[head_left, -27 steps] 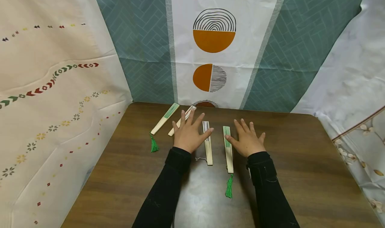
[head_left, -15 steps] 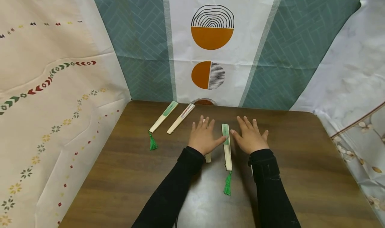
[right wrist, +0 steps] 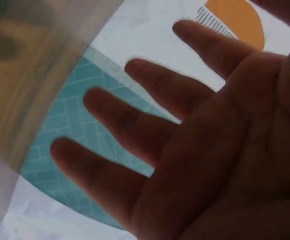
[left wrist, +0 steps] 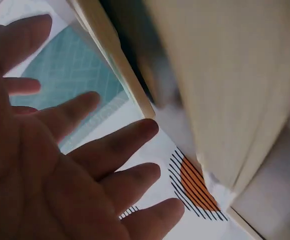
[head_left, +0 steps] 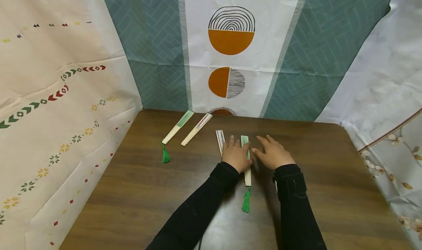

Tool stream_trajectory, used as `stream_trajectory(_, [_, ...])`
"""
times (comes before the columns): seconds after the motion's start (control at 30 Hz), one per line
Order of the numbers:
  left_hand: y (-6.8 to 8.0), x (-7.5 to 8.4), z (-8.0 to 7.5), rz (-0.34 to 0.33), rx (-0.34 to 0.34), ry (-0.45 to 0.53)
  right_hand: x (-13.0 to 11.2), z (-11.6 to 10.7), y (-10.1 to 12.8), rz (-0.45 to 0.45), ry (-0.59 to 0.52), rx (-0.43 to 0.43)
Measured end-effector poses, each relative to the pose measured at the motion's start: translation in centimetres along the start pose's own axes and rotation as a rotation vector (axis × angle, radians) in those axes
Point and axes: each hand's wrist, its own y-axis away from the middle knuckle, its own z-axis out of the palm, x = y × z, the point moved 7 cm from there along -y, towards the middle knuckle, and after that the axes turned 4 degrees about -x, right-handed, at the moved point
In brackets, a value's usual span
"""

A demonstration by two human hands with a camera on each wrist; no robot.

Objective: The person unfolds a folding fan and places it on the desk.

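Since the earlier frames the left hand point(head_left: 236, 156) has slid rightward, off the white folded fan point(head_left: 220, 138) and onto the green-tasselled fan point(head_left: 245, 162) at frame centre, fingers flat and spread. The right hand point(head_left: 274, 155) rests open just right of it. Two more fans point(head_left: 187, 129) lie upper left; the table point(head_left: 329, 191) shows bare wood toward its right edge
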Motion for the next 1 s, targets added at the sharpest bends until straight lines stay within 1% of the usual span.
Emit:
stream_trajectory(0.13, [0.9,0.8,-0.9,-0.001,-0.039,-0.049,0.9,0.7,0.1,-0.027,-0.029,-0.052])
stream_trajectory(0.17, [0.8,0.7,-0.6,0.002,-0.039,-0.045,1.1,0.7,0.2,-0.032,-0.038,-0.06])
stream_trajectory(0.23, [0.4,0.5,0.0,0.005,-0.037,-0.069,1.4,0.7,0.2,-0.039,-0.047,-0.069])
stream_trajectory(0.27, [0.0,0.3,0.4,0.009,-0.019,-0.073,1.5,0.7,0.2,-0.045,-0.052,-0.069])
stream_trajectory(0.3, [-0.2,0.2,0.7,0.013,-0.002,-0.1,1.5,0.6,0.2,-0.048,-0.056,-0.07])
stream_trajectory(0.37, [-0.7,-0.2,1.4,0.028,0.054,-0.095,1.6,0.4,0.2,-0.059,-0.057,-0.066])
stream_trajectory(0.43, [-1.0,-0.5,1.4,0.041,0.124,-0.116,1.6,0.3,0.2,-0.067,-0.057,-0.067])
stream_trajectory(0.6, [-1.7,-1.1,1.7,0.086,0.337,-0.089,1.5,0.2,0.0,-0.083,-0.04,-0.07])
stream_trajectory(0.67, [-2.0,-1.4,2.0,0.093,0.39,-0.063,1.4,0.2,0.0,-0.085,-0.035,-0.068])
stream_trajectory(0.7, [-2.1,-1.6,2.1,0.091,0.402,-0.058,1.4,0.2,0.0,-0.087,-0.033,-0.066])
stream_trajectory(0.77, [-2.4,-1.8,2.3,0.081,0.399,-0.036,1.4,0.2,0.0,-0.088,-0.035,-0.065])
stream_trajectory(0.9, [-2.9,-2.2,2.7,0.061,0.347,0.021,1.4,0.3,-0.1,-0.089,-0.031,-0.064])
stream_trajectory(1.0, [-3.2,-2.4,2.7,0.053,0.308,0.084,1.4,0.4,-0.2,-0.088,-0.025,-0.066])
